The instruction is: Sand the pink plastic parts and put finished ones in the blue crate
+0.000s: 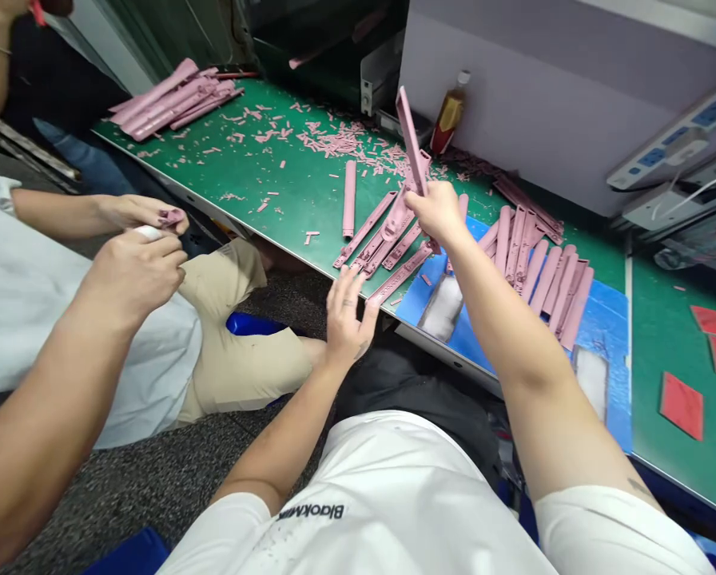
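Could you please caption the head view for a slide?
Right hand holds a pink plastic strip over a green workbench.

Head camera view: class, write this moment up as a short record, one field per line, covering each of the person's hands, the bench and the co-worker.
Right hand: grips a pink strip, held nearly upright
Left hand: open, nearest pink strips
Bench: green mat strewn with pink scraps
Blue sheet: under a row of pink pieces
Co-worker: hand holds a white item
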A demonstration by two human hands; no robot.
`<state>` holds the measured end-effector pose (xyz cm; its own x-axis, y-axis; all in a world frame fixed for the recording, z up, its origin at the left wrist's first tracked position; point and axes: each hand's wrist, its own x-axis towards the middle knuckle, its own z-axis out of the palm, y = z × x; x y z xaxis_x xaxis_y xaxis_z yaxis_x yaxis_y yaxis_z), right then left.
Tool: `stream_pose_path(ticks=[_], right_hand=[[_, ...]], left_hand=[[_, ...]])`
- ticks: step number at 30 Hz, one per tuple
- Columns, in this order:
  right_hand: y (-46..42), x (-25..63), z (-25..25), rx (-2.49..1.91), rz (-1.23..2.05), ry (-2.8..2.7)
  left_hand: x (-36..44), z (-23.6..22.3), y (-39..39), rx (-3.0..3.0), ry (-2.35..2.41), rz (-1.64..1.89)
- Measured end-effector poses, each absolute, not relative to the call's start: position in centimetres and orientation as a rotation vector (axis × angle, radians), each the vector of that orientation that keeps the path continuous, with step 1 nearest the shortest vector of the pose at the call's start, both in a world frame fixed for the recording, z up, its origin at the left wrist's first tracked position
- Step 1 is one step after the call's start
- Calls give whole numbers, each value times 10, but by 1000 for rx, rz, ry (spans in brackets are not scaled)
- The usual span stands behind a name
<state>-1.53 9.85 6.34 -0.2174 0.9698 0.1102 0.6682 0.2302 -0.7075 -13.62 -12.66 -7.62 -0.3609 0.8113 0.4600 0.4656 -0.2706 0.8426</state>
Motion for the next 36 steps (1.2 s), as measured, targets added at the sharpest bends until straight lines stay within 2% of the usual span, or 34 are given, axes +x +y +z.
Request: stream_pose_path(ticks=[2, 6, 8, 12, 18, 25, 30, 33, 36], right_hand=[[52, 16, 67, -1349, 740, -1931], [-53, 49, 48, -1131, 973, -1868], [-86, 71, 38, -1149, 1018, -1737], [-109, 169, 43, -1235, 781, -1292], [-124, 320, 40, -1228, 338, -950], [-130, 333, -7, -1317, 495, -885], [-113, 345, -5, -1187, 461, -777], [-114, 349, -3, -1241, 577, -827], [-101, 354, -3, -1327, 547, -828]], left_hand=[[-133, -52, -116, 1290, 1494, 1740], [-101, -9, -90, 867, 882, 1457], [-84, 6, -81, 802, 763, 1417], [-67, 17, -66, 766, 837, 1570], [-23, 0, -46, 983, 740, 1740], [10, -10, -38, 1078, 840, 1741], [16, -16, -14, 1083, 1017, 1680], [15, -19, -3, 1092, 970, 1656], [22, -16, 27, 1045, 1053, 1640]])
